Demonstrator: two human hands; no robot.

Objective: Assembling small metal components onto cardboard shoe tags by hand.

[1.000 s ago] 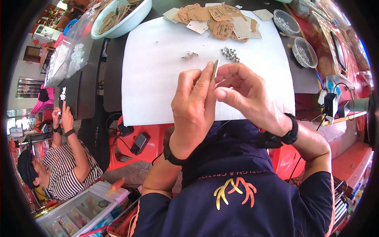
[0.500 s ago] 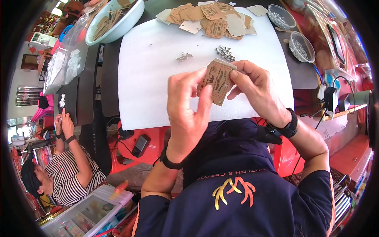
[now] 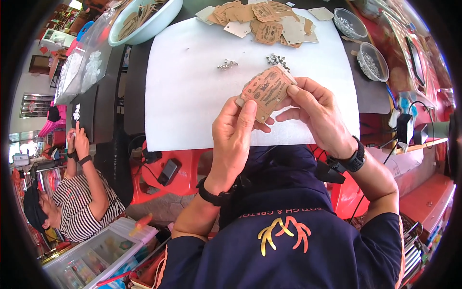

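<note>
A brown printed cardboard card [image 3: 267, 94] with small punched holes is held tilted above the white sheet [image 3: 183, 96]. My left hand [image 3: 235, 135] pinches its left edge, thumb on the printed face. My right hand [image 3: 321, 111] grips the right edge between thumb and fingers. A pale edge shows behind the card, and I cannot tell whether a second card lies there. Just beyond my hands sit two little heaps of shiny metal pieces, a smaller one [image 3: 227, 64] on the left and a bigger one [image 3: 277, 60] on the right.
Loose brown and grey cards [image 3: 267, 32] lie piled at the far edge. A pale blue basin [image 3: 174, 19] of brown strips stands far left. Two clear tubs, one [image 3: 350, 23] behind another [image 3: 372, 61], hold small pieces at right. At left, a person in stripes [image 3: 86, 204] handles white pieces.
My left hand has closed from spread fingers onto the card's left edge. The card has turned and now shows its printed face more broadly.
</note>
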